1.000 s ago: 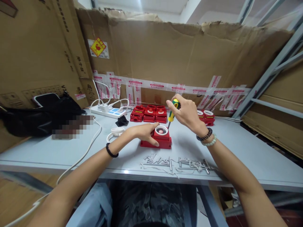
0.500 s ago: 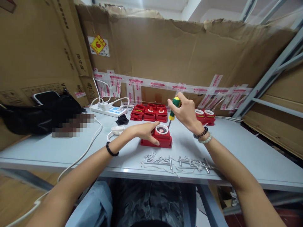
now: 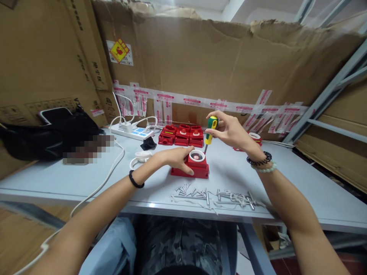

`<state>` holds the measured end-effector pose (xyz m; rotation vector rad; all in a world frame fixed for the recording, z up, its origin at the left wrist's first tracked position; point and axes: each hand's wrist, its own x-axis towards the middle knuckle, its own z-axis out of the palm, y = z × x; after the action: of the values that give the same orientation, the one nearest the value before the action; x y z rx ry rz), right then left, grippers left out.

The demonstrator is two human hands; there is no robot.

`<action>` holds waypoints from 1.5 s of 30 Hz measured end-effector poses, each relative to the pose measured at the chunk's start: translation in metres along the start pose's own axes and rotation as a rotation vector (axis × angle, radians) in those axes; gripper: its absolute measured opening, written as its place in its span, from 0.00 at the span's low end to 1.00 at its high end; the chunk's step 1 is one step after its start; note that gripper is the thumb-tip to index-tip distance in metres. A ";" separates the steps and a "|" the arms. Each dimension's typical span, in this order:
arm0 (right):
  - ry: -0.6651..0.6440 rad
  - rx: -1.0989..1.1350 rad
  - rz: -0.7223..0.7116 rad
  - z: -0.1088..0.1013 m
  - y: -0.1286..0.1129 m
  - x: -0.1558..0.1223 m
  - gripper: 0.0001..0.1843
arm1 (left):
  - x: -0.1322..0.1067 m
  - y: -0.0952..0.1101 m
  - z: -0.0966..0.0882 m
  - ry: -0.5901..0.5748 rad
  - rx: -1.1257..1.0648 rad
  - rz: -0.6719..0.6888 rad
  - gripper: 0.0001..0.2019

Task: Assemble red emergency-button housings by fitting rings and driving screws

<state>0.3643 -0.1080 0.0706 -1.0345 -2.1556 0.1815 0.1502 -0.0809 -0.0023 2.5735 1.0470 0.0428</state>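
Lying loose along the table's (image 3: 286,179) front edge for easy reach, screws (image 3: 212,196) front the red box (image 3: 197,170), which the left hand (image 3: 174,157) clasps steady while the right hand (image 3: 233,131) grips a screwdriver (image 3: 211,129) upright at its far corner, with more boxes (image 3: 183,135) rowed behind.

Grey table (image 3: 301,179): red housing (image 3: 200,172), loose screws (image 3: 212,195), 3 red units (image 3: 182,135) at back, pwr strip (image 3: 133,133), blk bag (image 3: 43,137).

Red white-ringed housing (image 3: 190,168) lying flat, green-yellow screwdriver (image 3: 210,130) near-upright at its corner
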 end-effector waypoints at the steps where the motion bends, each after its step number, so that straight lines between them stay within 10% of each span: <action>1: 0.046 -0.039 0.015 0.003 -0.002 -0.001 0.16 | 0.000 0.000 0.000 -0.001 -0.005 0.004 0.48; 9: 0.286 -0.170 0.025 0.024 0.002 -0.003 0.14 | 0.000 0.003 0.000 0.008 -0.005 -0.002 0.47; 16: 0.474 -0.063 -0.016 0.000 -0.015 -0.006 0.16 | 0.000 0.001 0.001 0.002 -0.008 0.037 0.43; 24: 0.104 0.425 0.212 0.024 -0.012 -0.049 0.18 | 0.001 -0.003 0.004 0.026 -0.090 0.080 0.43; 45: 0.092 0.398 0.244 0.050 -0.005 -0.055 0.18 | 0.002 -0.004 0.006 0.046 -0.161 0.102 0.36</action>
<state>0.3511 -0.1421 0.0062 -1.0415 -1.8074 0.6382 0.1493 -0.0787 -0.0092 2.4876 0.8894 0.2046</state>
